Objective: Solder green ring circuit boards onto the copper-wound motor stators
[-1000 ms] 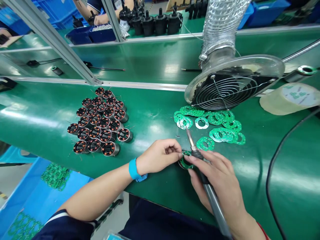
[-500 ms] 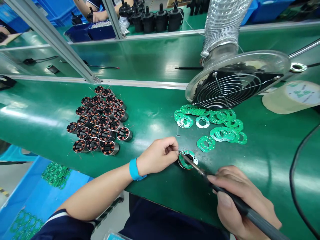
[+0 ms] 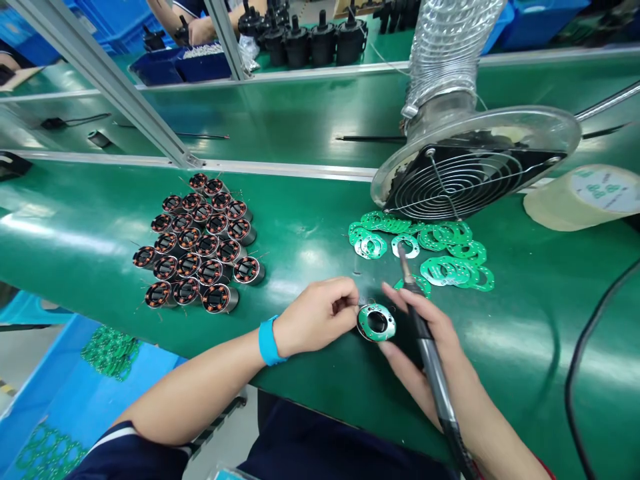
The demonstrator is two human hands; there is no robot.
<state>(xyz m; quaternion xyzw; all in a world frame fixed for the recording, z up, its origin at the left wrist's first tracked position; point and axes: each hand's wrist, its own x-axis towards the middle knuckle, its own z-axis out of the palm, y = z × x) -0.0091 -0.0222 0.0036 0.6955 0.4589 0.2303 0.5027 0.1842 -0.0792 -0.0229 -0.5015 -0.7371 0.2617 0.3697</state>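
Observation:
A green ring-shaped circuit board (image 3: 366,321) sits on top of a round motor stator near the table's front edge, its dark centre hole facing up. At its left rim is my left hand (image 3: 315,315), thumb and forefinger pinched together; whatever lies between them is too small to make out. My right hand (image 3: 457,357) holds a soldering iron (image 3: 431,360) by its black handle, the tip pointing away over the loose boards. The thumb and a finger of that hand reach around the right side of the stator, the thumb close to its lower edge.
Several copper-wound stators (image 3: 189,263) stand grouped at left. Loose green boards (image 3: 447,270) lie below a fume extractor fan (image 3: 453,180). A pale tape roll (image 3: 575,200) and black cable (image 3: 575,387) are at right. A blue bin (image 3: 47,373) holds more boards. A co-worker's hand (image 3: 201,31) shows behind.
The soldering iron's tip has lifted off the board and swung up and away. My right hand has moved left, bringing its fingers to the stator. My left hand stays nearly in place.

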